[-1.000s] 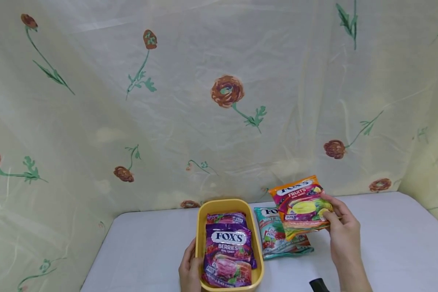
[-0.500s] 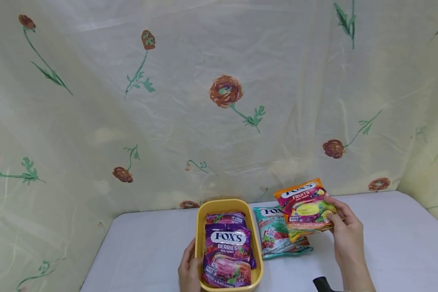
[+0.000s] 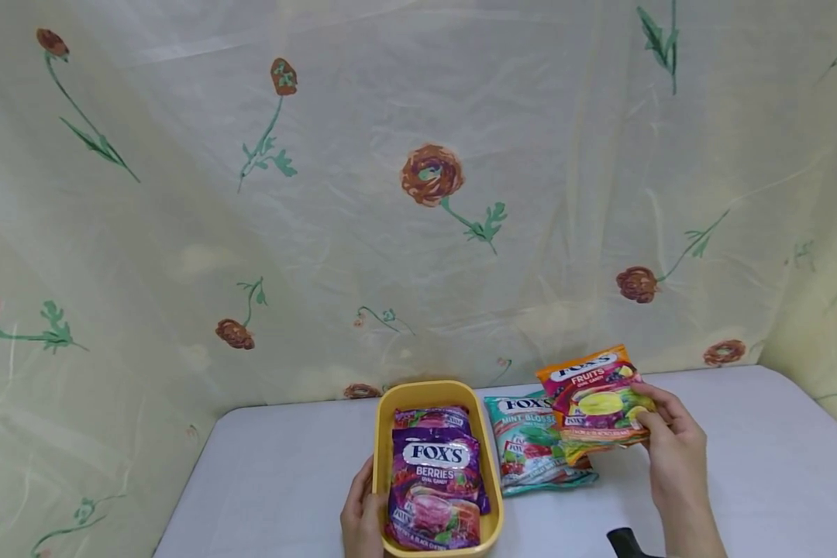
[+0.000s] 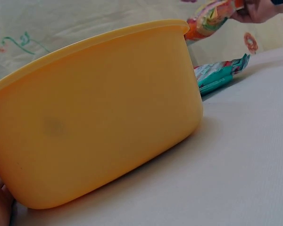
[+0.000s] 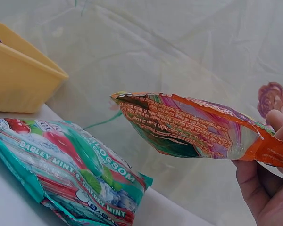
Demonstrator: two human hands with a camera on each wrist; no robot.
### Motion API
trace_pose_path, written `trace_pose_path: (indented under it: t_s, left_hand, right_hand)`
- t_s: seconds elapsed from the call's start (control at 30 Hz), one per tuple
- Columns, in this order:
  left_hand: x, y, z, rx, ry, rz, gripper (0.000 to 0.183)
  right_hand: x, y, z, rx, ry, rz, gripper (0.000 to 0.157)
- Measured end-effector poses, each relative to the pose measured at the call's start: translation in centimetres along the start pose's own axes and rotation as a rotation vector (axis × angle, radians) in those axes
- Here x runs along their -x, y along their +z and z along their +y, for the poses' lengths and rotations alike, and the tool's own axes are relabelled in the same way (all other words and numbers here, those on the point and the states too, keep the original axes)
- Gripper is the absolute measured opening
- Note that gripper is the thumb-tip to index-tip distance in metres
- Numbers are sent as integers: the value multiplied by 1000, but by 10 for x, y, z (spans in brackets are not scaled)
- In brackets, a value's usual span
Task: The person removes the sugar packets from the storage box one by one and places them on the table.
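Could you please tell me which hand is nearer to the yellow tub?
Left: the left hand touches the left side of the yellow tub, while the right hand is apart from it, off to its right, holding up the orange-edged candy bag.

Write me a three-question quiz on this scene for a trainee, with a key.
1. Which bag does the right hand hold?
2. True or false: the green bag lies inside the tub.
3. Which word is printed on the top purple bag?
A) FRUITS
B) BERRIES
C) BLOSSOM

Key:
1. The orange bag.
2. False; it lies on the table beside the tub.
3. B.
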State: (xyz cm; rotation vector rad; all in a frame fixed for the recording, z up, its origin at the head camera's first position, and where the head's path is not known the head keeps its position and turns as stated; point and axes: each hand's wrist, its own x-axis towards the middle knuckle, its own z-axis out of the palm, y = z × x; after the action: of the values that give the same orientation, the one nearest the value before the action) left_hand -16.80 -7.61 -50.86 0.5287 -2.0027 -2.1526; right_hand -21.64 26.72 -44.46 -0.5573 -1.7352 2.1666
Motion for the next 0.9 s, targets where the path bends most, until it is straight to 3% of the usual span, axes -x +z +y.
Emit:
trace_pose_path:
  t_s: [0.43,0.63,0.9]
  left_hand:
    - [0,-1,0,22,-5,-9,57]
    - [0,-1,1,20,-7,-18,59]
    - [1,-1,2,14,-4,-14,59]
  right_hand:
    - [-10,-12,10,16,4,47,40]
    - [-27,-26,27,8,3,51,41]
    - [-19,-23,18,19,92,88,43]
